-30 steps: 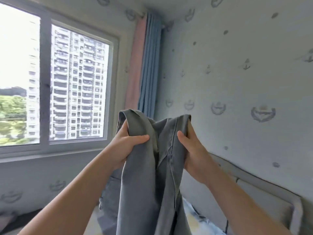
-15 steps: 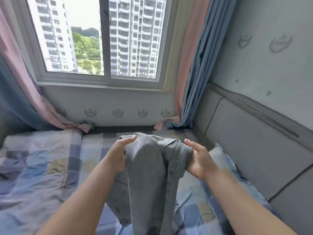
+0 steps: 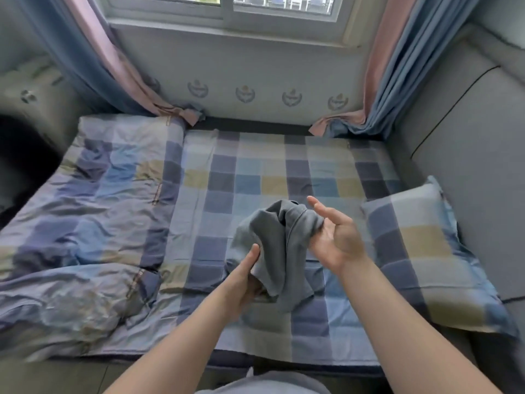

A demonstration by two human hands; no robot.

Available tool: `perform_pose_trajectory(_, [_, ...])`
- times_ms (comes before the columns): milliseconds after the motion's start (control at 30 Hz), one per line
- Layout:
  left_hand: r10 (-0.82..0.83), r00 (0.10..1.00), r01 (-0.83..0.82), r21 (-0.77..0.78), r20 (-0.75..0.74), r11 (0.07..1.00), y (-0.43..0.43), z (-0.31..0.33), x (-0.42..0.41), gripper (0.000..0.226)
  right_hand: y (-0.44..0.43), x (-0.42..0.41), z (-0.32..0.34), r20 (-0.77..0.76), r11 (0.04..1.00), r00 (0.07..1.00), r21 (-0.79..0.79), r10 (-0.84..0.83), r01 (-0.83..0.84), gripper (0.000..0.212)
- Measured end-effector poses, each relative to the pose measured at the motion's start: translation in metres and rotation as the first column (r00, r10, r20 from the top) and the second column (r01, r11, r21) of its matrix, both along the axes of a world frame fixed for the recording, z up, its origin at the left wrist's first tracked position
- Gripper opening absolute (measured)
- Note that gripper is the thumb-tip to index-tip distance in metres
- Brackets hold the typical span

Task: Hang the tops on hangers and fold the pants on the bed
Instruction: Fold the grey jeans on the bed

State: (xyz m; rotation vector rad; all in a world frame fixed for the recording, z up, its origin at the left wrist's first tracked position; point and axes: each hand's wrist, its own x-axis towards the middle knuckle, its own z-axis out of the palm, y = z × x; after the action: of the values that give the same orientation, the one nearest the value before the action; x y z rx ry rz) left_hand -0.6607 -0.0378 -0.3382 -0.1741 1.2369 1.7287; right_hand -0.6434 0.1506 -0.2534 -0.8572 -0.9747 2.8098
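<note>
Both my hands are on one pair of grey pants (image 3: 279,245), held up in a bunch over the checked sheet of the bed (image 3: 255,172). I cannot tell whether the lowest fold touches the sheet. My left hand (image 3: 244,277) grips the lower folds, thumb on top, with its fingers curled under the cloth and hidden by it. My right hand (image 3: 338,237) shows its palm, fingers (image 3: 319,207) spread and nearly straight, and the upper bunch lies against it, not clasped. The pants are too crumpled and blurred to tell waistband from legs. A rumpled duvet (image 3: 85,223) covers the bed's left part. A checked pillow (image 3: 420,251) lies at the right, and the window (image 3: 255,7) is cut off at the top.
</note>
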Motion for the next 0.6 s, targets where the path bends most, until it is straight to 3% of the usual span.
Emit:
perform_pose_trajectory(100, [-0.038, 0.998, 0.041, 0.059, -0.052, 0.997, 0.010, 0.004, 0.008, 0.098, 0.013, -0.005, 0.000, -0.028, 0.997, 0.998, -0.067, -0.051, 0.049, 0.060])
perform_pose_trajectory(167, [-0.048, 0.996, 0.053, 0.057, -0.081, 0.997, 0.017, 0.012, 0.007, 0.072, 0.021, -0.006, 0.000, -0.050, 0.995, 0.999, -0.096, -0.018, 0.013, 0.036])
perform_pose_trajectory(233, [-0.003, 0.990, 0.003, 0.005, -0.143, 1.000, 0.024, 0.022, 0.003, 0.051, 0.029, -0.008, 0.001, -0.041, 0.998, 0.998, -0.035, 0.050, -0.052, 0.026])
perform_pose_trajectory(267, [0.039, 0.985, -0.044, -0.031, -0.166, 0.999, 0.028, 0.024, 0.001, 0.045, 0.033, -0.008, 0.000, -0.035, 0.996, 0.995, 0.012, 0.094, -0.093, 0.029])
perform_pose_trajectory(333, [0.155, 0.973, -0.169, -0.076, -0.169, 0.983, 0.032, 0.025, -0.004, 0.032, 0.040, -0.009, -0.009, -0.020, 0.969, 0.977, 0.137, 0.212, -0.207, 0.060])
perform_pose_trajectory(367, [0.207, 0.966, -0.221, -0.077, -0.157, 0.972, 0.033, 0.027, -0.007, 0.027, 0.044, -0.008, -0.015, 0.032, 0.928, 0.968, 0.277, 0.250, -0.249, 0.075])
perform_pose_trajectory(467, [0.269, 0.961, -0.270, -0.014, -0.057, 0.963, 0.034, 0.039, -0.015, 0.026, 0.044, 0.009, -0.035, 0.183, 0.688, 0.941, 0.644, 0.285, -0.334, 0.093])
perform_pose_trajectory(500, [0.272, 0.962, -0.272, 0.008, -0.013, 0.962, 0.034, 0.044, -0.017, 0.029, 0.040, 0.018, -0.040, 0.184, 0.643, 0.936, 0.685, 0.301, -0.342, 0.098])
perform_pose_trajectory(600, [0.287, 0.952, -0.294, 0.054, 0.108, 0.954, 0.037, 0.053, -0.025, 0.039, 0.019, 0.044, -0.060, 0.116, 0.660, 0.920, 0.663, 0.375, -0.353, 0.092])
